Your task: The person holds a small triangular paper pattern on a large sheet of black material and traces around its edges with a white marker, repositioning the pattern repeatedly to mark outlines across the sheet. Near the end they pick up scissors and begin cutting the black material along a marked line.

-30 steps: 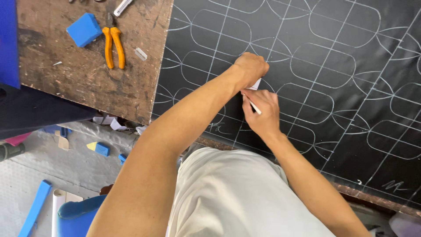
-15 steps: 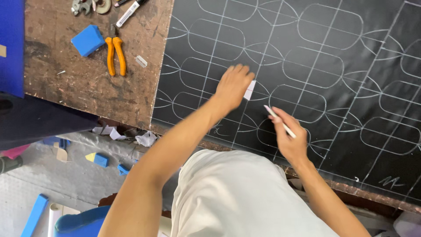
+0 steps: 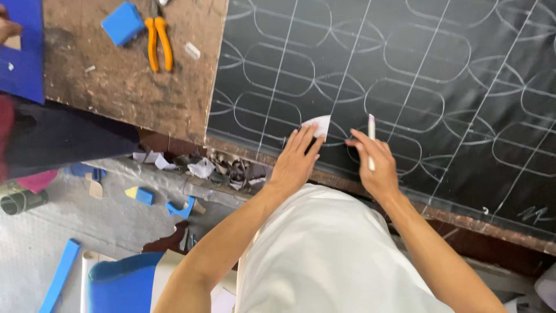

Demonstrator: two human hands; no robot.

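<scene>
Head view: black sheet (image 3: 405,87) with chalked ovals on table.
Left hand (image 3: 296,161): flat, fingers spread, pressing white paper template (image 3: 318,124) near sheet's front edge.
Right hand (image 3: 375,165): pinching white chalk pencil (image 3: 371,139), just beside template.

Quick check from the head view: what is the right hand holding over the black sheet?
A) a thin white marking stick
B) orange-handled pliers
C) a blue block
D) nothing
A: the right hand grips a thin white marking stick above the black sheet, apart from the left hand.
</scene>
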